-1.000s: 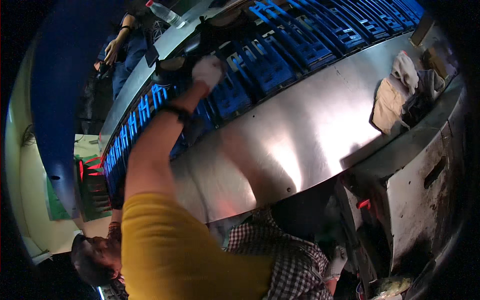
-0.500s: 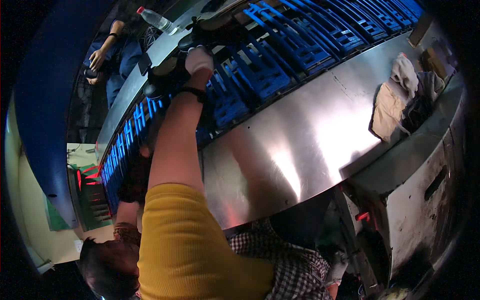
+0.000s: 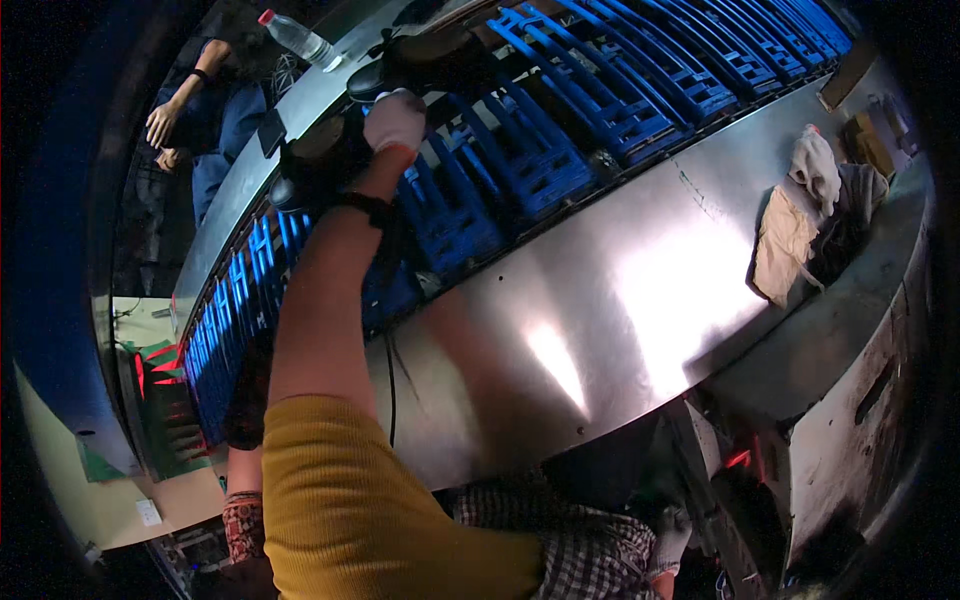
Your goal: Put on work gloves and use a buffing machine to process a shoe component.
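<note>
My left arm, in a yellow sleeve with a dark wristband, reaches across the metal ledge to a blue slatted rack line [image 3: 545,165]. On the slats my left hand [image 3: 394,122], in a white glove, is closed at the edge of a black shoe [image 3: 425,62]; its fingertips are partly hidden. Another black shoe [image 3: 318,145] lies just left of the hand, toe pointing down toward me. Low on the right, beside my checkered apron [image 3: 590,545], hangs my right hand [image 3: 672,540], gloved too. Its fingers are lost in shadow.
A bottle with a red cap [image 3: 300,40] and a dark flat object [image 3: 271,132] rest on the far metal rail. Crumpled cloths [image 3: 800,215] lie on the ledge at right. A co-worker's hands [image 3: 165,130] show at far left; another person's patterned sleeve [image 3: 243,525] is lower left.
The view has tilted slightly. My left hand stays at the shoe. The far co-worker's hands no longer hold a dark object. The nearer person's head has dropped mostly out of sight.
</note>
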Action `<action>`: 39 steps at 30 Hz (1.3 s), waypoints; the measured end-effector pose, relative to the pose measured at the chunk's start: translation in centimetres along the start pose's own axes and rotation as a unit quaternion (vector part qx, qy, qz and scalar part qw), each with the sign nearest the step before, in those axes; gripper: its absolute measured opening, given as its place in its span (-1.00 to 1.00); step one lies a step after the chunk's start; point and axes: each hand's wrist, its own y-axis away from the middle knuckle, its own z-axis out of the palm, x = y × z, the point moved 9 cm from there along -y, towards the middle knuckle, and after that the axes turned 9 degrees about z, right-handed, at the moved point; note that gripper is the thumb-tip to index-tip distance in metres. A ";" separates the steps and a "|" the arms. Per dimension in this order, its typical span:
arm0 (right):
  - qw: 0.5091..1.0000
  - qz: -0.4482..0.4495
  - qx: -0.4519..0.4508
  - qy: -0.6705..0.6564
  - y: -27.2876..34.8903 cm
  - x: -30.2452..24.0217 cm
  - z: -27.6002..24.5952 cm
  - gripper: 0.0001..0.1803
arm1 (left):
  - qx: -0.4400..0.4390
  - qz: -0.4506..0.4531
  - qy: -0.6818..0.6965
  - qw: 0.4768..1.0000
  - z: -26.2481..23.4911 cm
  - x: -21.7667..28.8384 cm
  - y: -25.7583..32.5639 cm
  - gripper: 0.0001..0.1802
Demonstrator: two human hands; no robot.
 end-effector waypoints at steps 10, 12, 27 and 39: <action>0.972 -0.136 -0.125 -0.143 1.7 -2.7 1.9 -0.89 | -0.163 0.121 0.267 0.942 -5.4 8.0 15.5 -0.76; 0.970 -0.135 -0.130 -0.157 1.6 -2.8 1.5 -0.87 | -0.215 0.055 0.387 0.895 -6.1 8.8 17.7 -0.77; 0.945 0.006 -0.088 -0.315 -1.2 1.8 -0.2 -0.82 | -0.006 0.139 0.050 0.989 0.2 18.2 0.1 -0.79; 0.984 -0.138 0.021 -0.108 1.6 -2.4 -1.6 -0.88 | -0.341 0.338 0.319 0.817 -4.3 25.6 12.1 -0.73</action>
